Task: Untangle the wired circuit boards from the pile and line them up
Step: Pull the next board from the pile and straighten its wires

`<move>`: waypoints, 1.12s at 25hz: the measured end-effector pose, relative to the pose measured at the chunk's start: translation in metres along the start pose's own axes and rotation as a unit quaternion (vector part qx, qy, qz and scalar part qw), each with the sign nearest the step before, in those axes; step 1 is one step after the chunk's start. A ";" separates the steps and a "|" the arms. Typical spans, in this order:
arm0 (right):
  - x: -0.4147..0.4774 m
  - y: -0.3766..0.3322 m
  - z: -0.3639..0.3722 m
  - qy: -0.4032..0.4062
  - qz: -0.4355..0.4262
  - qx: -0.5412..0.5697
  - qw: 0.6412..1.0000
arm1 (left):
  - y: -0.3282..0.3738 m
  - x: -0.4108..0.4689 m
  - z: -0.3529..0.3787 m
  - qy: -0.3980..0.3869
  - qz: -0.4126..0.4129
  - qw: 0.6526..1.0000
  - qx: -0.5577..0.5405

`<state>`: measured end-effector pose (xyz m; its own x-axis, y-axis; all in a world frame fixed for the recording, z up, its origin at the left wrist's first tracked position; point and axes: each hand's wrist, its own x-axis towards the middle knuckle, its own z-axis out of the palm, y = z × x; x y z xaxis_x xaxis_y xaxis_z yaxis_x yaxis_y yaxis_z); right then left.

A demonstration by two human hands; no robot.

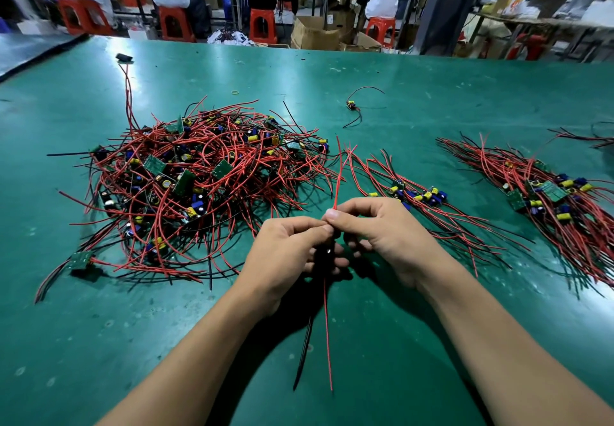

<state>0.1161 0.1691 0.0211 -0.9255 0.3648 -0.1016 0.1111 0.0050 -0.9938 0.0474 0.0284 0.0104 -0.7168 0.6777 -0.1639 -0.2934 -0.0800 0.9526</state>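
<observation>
1. The green table (432,93) carries everything; no writing on it can be read.
2. The tangled pile (199,186) of circuit boards with red and black leads lies on the table's left half. Print on the green boards is too small to read.
3. A lined-up row (548,199) of boards lies at the far right, its leads running roughly parallel.
4. A shorter row (418,196) lies between the pile and the far-right row, just behind the right hand.
5. Cardboard boxes (314,35) stand on the floor beyond the table. A label shows on one but is illegible, and their contents cannot be told.
6. The left hand (282,259) and right hand (388,229) meet above the near table, each with fingers curled and pinching one wired board's leads. The board itself is hidden between them.
7. From that grip a red lead (337,176) rises, while another red lead (328,342) and a black lead (304,352) hang toward the person.
8. A lone wired board (352,106) lies apart, behind the rows.
9. A yellow rubber band (235,92) lies beyond the pile.
</observation>
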 end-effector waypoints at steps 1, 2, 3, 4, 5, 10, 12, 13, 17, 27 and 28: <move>0.001 0.001 0.001 -0.004 0.016 0.050 0.999 | 0.001 0.000 0.000 -0.004 -0.002 1.000 -0.006; 0.003 0.002 0.001 -0.005 0.029 0.085 0.996 | 0.002 0.000 0.000 -0.007 -0.005 1.000 -0.013; 0.004 0.004 0.002 -0.003 0.038 0.108 0.993 | 0.002 0.000 -0.001 -0.010 -0.009 1.000 -0.019; 0.006 0.005 0.002 0.002 0.042 0.118 0.992 | 0.002 -0.001 -0.001 -0.014 -0.012 1.000 -0.022; 0.007 0.007 0.001 0.008 0.043 0.116 0.992 | 0.002 -0.001 -0.001 -0.017 -0.013 1.000 -0.022; 0.008 0.011 -0.005 -0.031 0.047 0.097 0.994 | 0.000 -0.001 -0.002 -0.022 0.003 1.000 -0.006; 0.006 0.009 -0.011 -0.064 0.054 0.088 0.993 | -0.001 -0.002 -0.002 -0.026 0.011 1.000 0.009; 0.006 0.009 -0.012 -0.069 0.055 0.084 0.993 | -0.001 -0.002 -0.001 -0.029 0.014 0.999 0.016; 0.009 0.011 -0.002 -0.004 0.039 0.101 0.994 | 0.000 -0.002 0.000 -0.020 0.016 0.999 0.029; 0.026 0.012 0.006 0.171 -0.028 0.056 0.983 | 0.000 -0.001 0.002 -0.002 0.014 0.999 0.047; 0.027 0.012 0.006 0.170 -0.032 0.041 0.984 | 0.000 -0.001 0.002 -0.002 0.015 0.999 0.047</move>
<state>0.0906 0.1732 0.0058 -0.7541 0.6559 -0.0321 0.0147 -0.0320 -0.9994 0.0494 0.0291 0.0115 -0.7223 0.6783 -0.1348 -0.2113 -0.0309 0.9769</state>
